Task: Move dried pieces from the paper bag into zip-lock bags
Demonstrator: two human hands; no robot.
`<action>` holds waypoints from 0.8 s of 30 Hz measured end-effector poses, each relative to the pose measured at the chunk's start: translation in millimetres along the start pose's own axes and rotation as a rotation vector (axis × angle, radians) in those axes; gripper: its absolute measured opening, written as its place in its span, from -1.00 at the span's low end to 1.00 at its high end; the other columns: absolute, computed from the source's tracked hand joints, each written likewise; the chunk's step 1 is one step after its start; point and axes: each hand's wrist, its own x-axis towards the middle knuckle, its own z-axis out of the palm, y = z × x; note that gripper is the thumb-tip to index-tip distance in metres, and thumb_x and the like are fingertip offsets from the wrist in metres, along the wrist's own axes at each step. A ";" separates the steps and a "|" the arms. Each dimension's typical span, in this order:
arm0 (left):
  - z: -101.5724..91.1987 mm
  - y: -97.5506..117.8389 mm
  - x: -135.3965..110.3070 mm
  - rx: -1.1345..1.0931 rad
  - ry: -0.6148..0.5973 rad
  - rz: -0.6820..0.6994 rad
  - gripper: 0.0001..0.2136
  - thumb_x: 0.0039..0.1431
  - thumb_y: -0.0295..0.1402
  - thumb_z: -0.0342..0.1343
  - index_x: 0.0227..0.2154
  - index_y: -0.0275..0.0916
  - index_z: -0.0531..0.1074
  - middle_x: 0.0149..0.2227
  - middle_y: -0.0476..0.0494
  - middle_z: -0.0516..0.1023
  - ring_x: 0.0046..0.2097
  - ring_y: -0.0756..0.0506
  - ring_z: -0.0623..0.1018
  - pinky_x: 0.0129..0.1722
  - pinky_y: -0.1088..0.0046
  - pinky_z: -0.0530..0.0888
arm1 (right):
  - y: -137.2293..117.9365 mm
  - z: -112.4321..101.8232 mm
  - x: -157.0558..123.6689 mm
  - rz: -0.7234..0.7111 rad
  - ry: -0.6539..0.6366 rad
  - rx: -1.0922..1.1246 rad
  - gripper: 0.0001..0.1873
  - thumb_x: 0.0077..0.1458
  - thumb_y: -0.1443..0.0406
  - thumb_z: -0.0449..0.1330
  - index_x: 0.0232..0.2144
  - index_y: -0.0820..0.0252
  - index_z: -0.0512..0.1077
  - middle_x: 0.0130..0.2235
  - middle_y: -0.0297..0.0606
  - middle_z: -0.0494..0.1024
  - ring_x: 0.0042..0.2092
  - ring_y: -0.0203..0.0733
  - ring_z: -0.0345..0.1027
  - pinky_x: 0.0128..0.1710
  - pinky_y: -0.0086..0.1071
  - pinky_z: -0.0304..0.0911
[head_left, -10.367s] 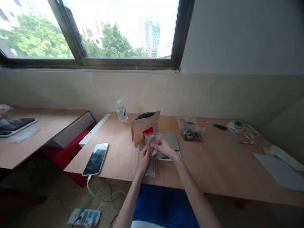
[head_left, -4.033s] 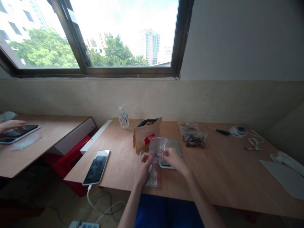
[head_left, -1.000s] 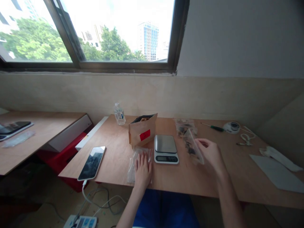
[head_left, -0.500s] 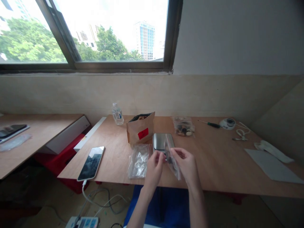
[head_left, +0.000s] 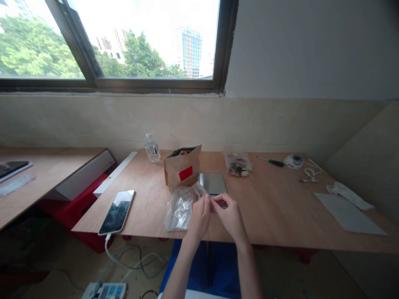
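My left hand [head_left: 201,214] and my right hand [head_left: 227,211] meet at the fingertips in front of the scale [head_left: 212,182]. Both pinch a small clear zip bag [head_left: 199,189], whose upper corner sticks out above my left fingers; the rest of it is hidden by my hands. Just left of my left hand lie clear plastic bags [head_left: 179,211] on the table. Behind them stands a brown paper pouch [head_left: 181,168] with a red label, its top open and brown contents showing. Beyond the scale to the right sits a clear bag of dark and light pieces [head_left: 238,166].
A phone [head_left: 116,211] with a charging cable lies at the left edge, a water bottle [head_left: 152,148] at the back. On the right are a screwdriver [head_left: 271,162], a white dome camera [head_left: 293,161], a cable [head_left: 310,175] and a white sheet [head_left: 349,214].
My hands have come closer together. The zip bag, upright between them before, has swung to the left and is now mostly behind my fingers. The view has shifted slightly.
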 end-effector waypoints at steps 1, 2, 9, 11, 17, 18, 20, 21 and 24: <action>-1.6 -0.2 0.0 0.002 -0.032 0.014 -0.63 0.29 -0.14 -0.26 -0.53 -0.23 0.24 -0.52 -0.03 0.34 -0.44 -0.02 0.34 -0.41 0.47 0.25 | 0.7 -0.6 0.2 0.001 0.002 0.009 -0.69 0.05 0.07 0.18 -0.51 0.19 0.44 -0.43 -0.22 0.50 -0.39 -0.13 0.42 -0.36 -0.31 0.36; -3.0 -0.4 0.0 0.004 -0.068 0.030 -0.63 0.29 -0.15 -0.27 -0.51 -0.23 0.25 -0.52 -0.04 0.36 -0.44 -0.03 0.35 -0.40 0.46 0.26 | 1.6 -1.4 0.4 0.004 0.003 0.019 -0.69 0.06 0.07 0.17 -0.51 0.19 0.43 -0.44 -0.22 0.50 -0.39 -0.13 0.42 -0.36 -0.31 0.35; 3.2 -0.1 -1.7 0.189 0.019 0.107 -0.69 0.22 -0.26 -0.15 -0.57 -0.23 0.31 -0.58 -0.02 0.36 -0.51 0.00 0.32 -0.49 0.48 0.16 | 11.2 -2.1 -3.1 0.008 0.126 -0.104 -0.71 0.04 0.07 0.16 -0.45 0.18 0.44 -0.44 -0.22 0.53 -0.42 -0.12 0.39 -0.42 -0.34 0.27; 5.7 2.1 -4.9 0.212 0.053 0.110 -0.72 0.18 -0.31 -0.11 -0.61 -0.23 0.28 -0.63 0.01 0.32 -0.54 0.03 0.28 -0.52 0.50 0.13 | 17.1 -2.4 -2.7 -0.002 0.196 -0.155 -0.71 0.05 0.07 0.14 -0.45 0.17 0.42 -0.44 -0.20 0.54 -0.42 -0.11 0.40 -0.41 -0.33 0.27; -2.4 2.3 -22.0 0.172 -0.009 0.109 -0.65 0.18 -0.28 -0.09 -0.71 -0.22 0.13 -0.70 0.05 0.16 -0.60 0.05 0.22 -0.55 0.50 0.14 | 26.5 -19.5 21.8 0.026 0.511 -0.092 -0.68 0.07 0.02 0.09 -0.41 0.16 0.29 -0.40 -0.15 0.52 -0.45 -0.13 0.40 -0.54 -0.38 0.23; -3.7 -1.4 -22.8 0.112 -0.017 0.104 -0.64 0.21 -0.24 -0.11 -0.69 -0.22 0.16 -0.68 0.03 0.20 -0.58 0.04 0.26 -0.53 0.51 0.18 | 22.8 -22.1 27.3 -0.002 0.454 -0.092 -0.68 0.07 0.02 0.10 -0.41 0.16 0.29 -0.41 -0.17 0.52 -0.46 -0.15 0.39 -0.56 -0.40 0.22; -4.4 -12.4 -20.5 -0.067 0.066 0.066 -0.62 0.26 -0.17 -0.21 -0.57 -0.23 0.30 -0.56 -0.05 0.37 -0.48 0.00 0.38 -0.43 0.49 0.32 | 10.7 -24.2 36.6 -0.077 0.309 -0.083 -0.68 0.08 0.02 0.10 -0.40 0.15 0.30 -0.44 -0.23 0.49 -0.46 -0.18 0.38 -0.56 -0.43 0.21; -3.9 -18.9 -17.5 -0.167 0.155 0.039 -0.63 0.27 -0.15 -0.24 -0.44 -0.25 0.36 -0.43 -0.11 0.45 -0.38 -0.03 0.44 -0.33 0.46 0.37 | 3.3 -23.8 40.3 -0.103 0.245 -0.067 -0.69 0.08 0.02 0.10 -0.40 0.15 0.30 -0.46 -0.25 0.48 -0.48 -0.21 0.36 -0.57 -0.44 0.20; -1.3 -36.8 -6.4 -0.416 0.229 -0.046 -0.66 0.18 -0.19 -0.06 -0.02 -0.21 0.29 0.00 -0.22 0.43 -0.02 -0.12 0.46 -0.05 0.32 0.38 | -17.7 -18.9 48.9 -0.099 0.065 0.004 -0.68 0.05 0.01 0.13 -0.40 0.14 0.30 -0.49 -0.34 0.46 -0.60 -0.32 0.24 -0.66 -0.48 0.12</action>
